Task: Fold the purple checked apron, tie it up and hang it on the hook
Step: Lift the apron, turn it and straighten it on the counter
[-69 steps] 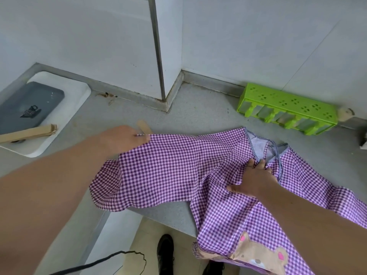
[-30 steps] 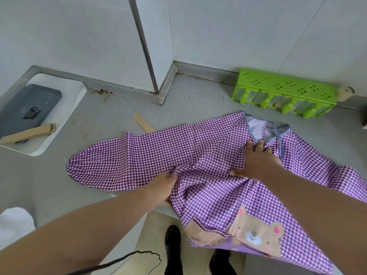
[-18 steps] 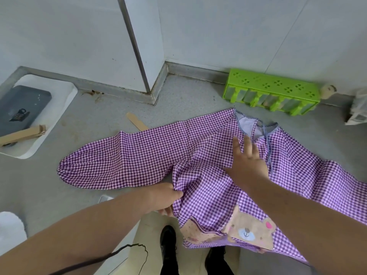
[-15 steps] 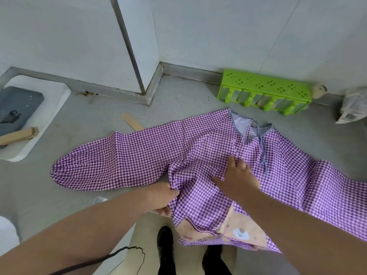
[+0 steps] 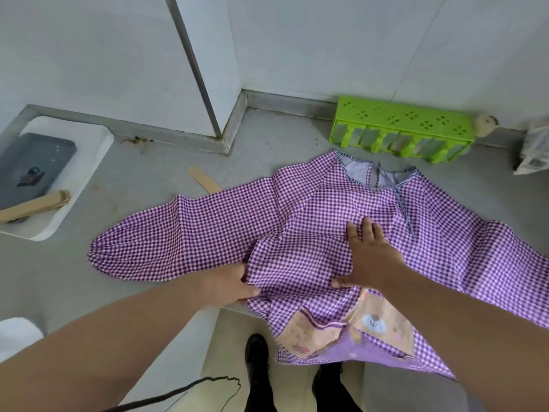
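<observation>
The purple checked apron lies spread on the grey counter, its long sleeves reaching left and right. Its striped collar and tie string point toward the back wall. The lower part with the bear pocket hangs over the counter's front edge. My left hand pinches a fold of the fabric at the apron's left side, near the counter edge. My right hand lies flat on the apron's middle with fingers spread, pressing it down. No hook is in view.
A green plastic rack stands against the back wall. A white tray at the left holds a dark grey slab and a cardboard strip. A flat wooden stick lies behind the left sleeve. My shoes show on the floor below.
My left hand let go of the sleeve end, which now lies stretched out, and took hold of the apron's side. My right hand slid from the collar down to the middle.
</observation>
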